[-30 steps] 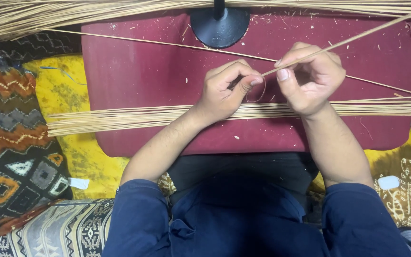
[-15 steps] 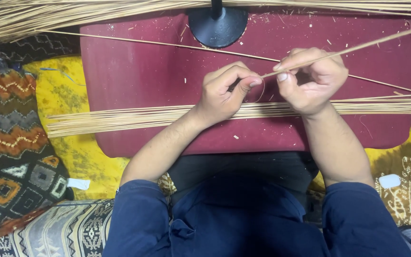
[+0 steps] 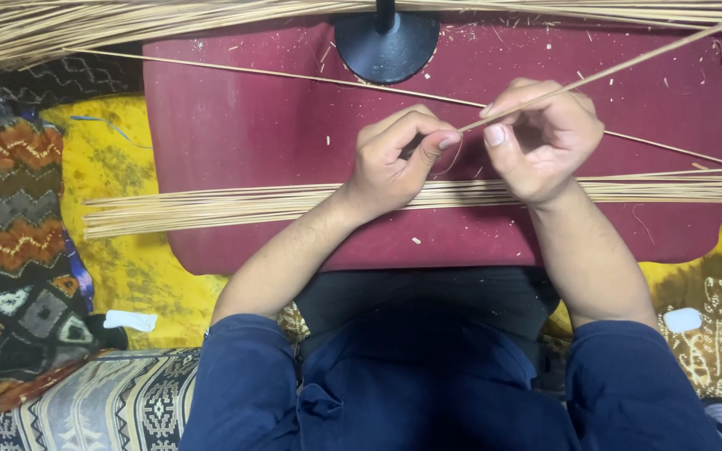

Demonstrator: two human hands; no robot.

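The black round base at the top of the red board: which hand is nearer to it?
Left. The left hand sits just below the black round base, almost straight under it. The right hand is farther off to the right, pinching a thin stick.

Dry, matt straw-like sticks (image 3: 294, 200) on a smooth, matt maroon board (image 3: 252, 134).

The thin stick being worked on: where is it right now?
In the head view, the thin stick is pinched between the left hand and right hand over the maroon board, slanting to the upper right corner.
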